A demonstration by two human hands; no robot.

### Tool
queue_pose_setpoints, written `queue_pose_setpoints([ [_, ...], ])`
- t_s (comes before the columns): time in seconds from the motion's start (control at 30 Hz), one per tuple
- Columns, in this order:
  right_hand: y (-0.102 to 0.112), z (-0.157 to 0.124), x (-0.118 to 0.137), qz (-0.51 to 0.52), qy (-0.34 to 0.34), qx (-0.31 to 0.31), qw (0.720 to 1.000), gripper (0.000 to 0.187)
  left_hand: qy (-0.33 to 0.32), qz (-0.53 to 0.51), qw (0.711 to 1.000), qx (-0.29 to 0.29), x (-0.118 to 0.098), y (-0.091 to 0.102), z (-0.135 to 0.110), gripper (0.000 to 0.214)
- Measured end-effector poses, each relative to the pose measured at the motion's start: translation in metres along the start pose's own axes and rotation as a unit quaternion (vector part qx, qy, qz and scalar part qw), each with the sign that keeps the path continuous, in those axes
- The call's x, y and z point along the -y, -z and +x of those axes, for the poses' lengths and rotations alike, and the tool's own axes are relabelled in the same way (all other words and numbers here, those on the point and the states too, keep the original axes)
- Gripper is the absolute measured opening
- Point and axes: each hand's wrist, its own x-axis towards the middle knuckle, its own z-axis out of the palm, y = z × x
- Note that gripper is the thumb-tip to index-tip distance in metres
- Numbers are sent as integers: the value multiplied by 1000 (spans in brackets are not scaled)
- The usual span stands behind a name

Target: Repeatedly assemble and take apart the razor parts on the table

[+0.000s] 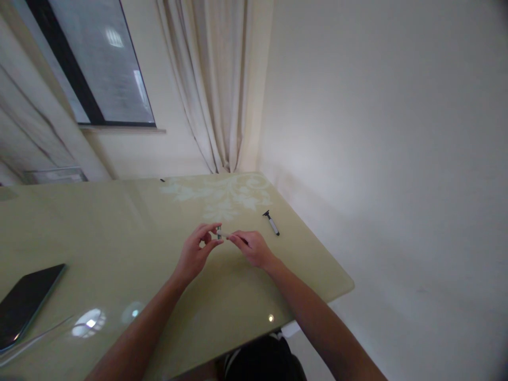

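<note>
Over the table, both my hands hold one small razor. My left hand pinches the ends of its crosswise head between thumb and fingers. My right hand is closed round its light-coloured handle, most of which the fingers hide. The blade side cannot be made out. Another razor, with a black head and a grey and black handle, lies on the table to the right, beyond my right hand and apart from it.
The glossy pale green table has a rounded right corner beside the wall. A dark tablet lies at left with a pale cable near it. A small black object rests at the far edge, below curtains.
</note>
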Motion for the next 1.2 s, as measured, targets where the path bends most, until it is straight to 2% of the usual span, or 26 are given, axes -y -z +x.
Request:
queue_pose_setpoints([
  [0.13,1,0,0,0,-26,-26,999,58,3,2,1000,1,0,0,0,35],
  [0.27,-1,0,3,18,9,6,1000,55,1,-3,1000,-3,0,1,1,35],
  [0.43,-3,0,4,-9,-24,-8,1000,52,10,5,1000,-20,0,5,2,35],
  [0.57,-3,-1,5,11,0,3,1000,49,14,1,1000,-20,0,5,2,35],
  [0.7,-3,0,7,18,-17,-23,999,48,19,1,1000,-19,0,4,2,34],
  [0.87,-3,3,6,52,-3,1,999,46,15,8,1000,-25,-2,4,5,34],
  [0.93,4,6,-2,34,-19,-34,999,47,12,15,999,-29,-4,3,8,33],
  [1.03,29,9,-24,-13,-77,-157,984,47,7,21,1000,-19,-3,-1,17,33],
  [1.13,59,7,-52,-86,-166,-275,943,42,30,42,998,40,6,-20,32,36],
  [1.2,75,4,-68,-145,-238,-292,915,38,57,69,992,89,13,-42,44,38],
])
